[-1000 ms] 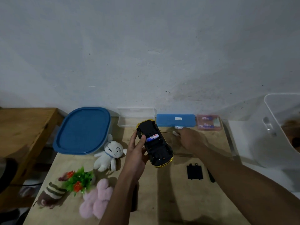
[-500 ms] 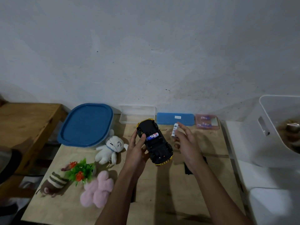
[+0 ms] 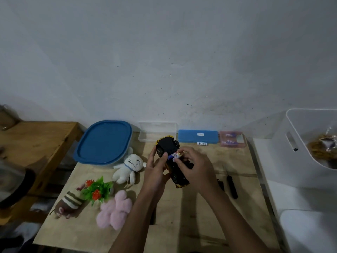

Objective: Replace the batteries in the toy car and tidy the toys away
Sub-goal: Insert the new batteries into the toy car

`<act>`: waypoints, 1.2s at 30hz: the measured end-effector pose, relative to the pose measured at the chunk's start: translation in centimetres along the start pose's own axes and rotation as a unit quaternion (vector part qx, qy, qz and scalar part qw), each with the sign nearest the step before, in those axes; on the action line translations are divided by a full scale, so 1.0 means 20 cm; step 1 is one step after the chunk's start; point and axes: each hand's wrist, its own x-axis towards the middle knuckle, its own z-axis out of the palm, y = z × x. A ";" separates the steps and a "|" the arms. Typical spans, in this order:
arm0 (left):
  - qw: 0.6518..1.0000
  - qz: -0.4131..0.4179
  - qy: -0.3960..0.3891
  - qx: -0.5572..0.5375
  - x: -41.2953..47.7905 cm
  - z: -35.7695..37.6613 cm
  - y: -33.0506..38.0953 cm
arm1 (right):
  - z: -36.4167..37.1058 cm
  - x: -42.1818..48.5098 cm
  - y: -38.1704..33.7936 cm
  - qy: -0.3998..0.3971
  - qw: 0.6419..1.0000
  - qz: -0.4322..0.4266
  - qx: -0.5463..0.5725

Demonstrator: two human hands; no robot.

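Note:
A black and yellow toy car [image 3: 168, 147] is held upside down above the wooden table [image 3: 200, 216]. My left hand [image 3: 157, 170] grips its left side, thumb by the open battery bay. My right hand [image 3: 196, 169] pinches a white and blue battery [image 3: 176, 155] and holds it at the bay, beside another battery seated there. The black battery cover [image 3: 220, 185] lies on the table to the right, mostly hidden by my right wrist. A white plush [image 3: 130, 164], a pink plush [image 3: 114, 209], a striped brown plush [image 3: 70, 202] and a green plastic plant [image 3: 97, 189] lie to the left.
A blue-lidded container [image 3: 104, 142] stands at the back left. A clear box [image 3: 157, 131], a blue case [image 3: 197, 136] and a pink battery pack [image 3: 231, 141] line the wall. A black screwdriver [image 3: 232, 186] lies to the right. A white bin [image 3: 310, 148] stands at the far right.
My right hand picked a battery up near the blue case and carried it left to the car's battery bay. The left hand kept holding the car.

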 end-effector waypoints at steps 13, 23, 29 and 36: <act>1.000 0.018 -0.014 -0.016 -0.04 0.03 0.05 | 0.07 -0.04 0.01 0.055 0.986 -0.145 -0.064; 0.999 0.034 -0.034 -0.003 -0.05 0.03 0.02 | -0.01 -0.03 0.02 -0.101 0.957 0.226 0.151; 0.998 0.028 -0.050 0.010 -0.04 0.03 0.00 | -0.03 -0.02 0.03 -0.142 0.928 0.232 0.256; 0.998 0.017 -0.068 0.009 -0.03 0.03 0.01 | -0.03 -0.02 0.03 -0.140 0.917 0.246 0.282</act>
